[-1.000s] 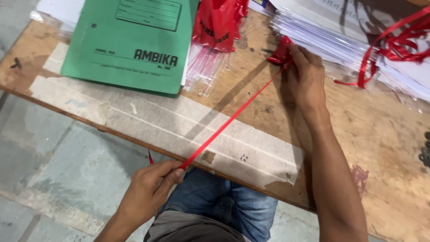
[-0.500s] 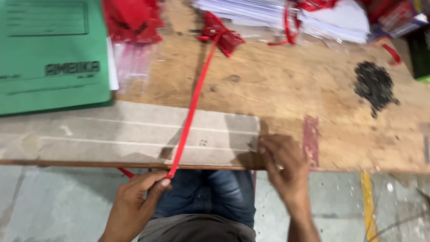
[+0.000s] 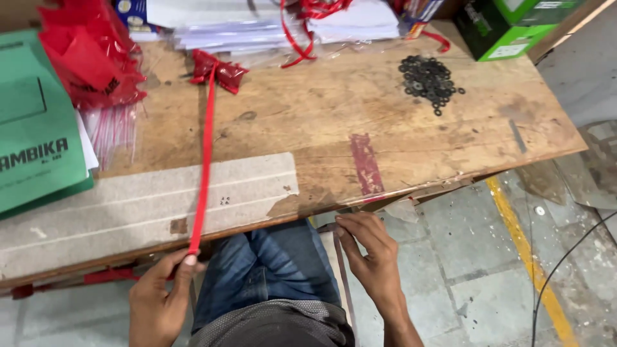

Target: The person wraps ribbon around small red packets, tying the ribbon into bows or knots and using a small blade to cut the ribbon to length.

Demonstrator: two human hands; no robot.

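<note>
Since half a second ago the view has swung rightward and the right hand (image 3: 373,254) has dropped off the table edge to the lap, low in the middle of the frame, where its fingers close on a thin pale strip beside the blue jeans (image 3: 270,270). At lower left, the left hand (image 3: 160,299) pinches the near end of the red ribbon (image 3: 205,154) between thumb and forefinger, just below the edge of the wooden table (image 3: 398,135). Drawn taut, the ribbon runs up across a grey taped patch (image 3: 128,205) to a crumpled red bundle (image 3: 215,69) at upper left. I judge this the measuring-out stage; what follows probably calls for keeping that tension while the right hand brings something to the ribbon.
</note>
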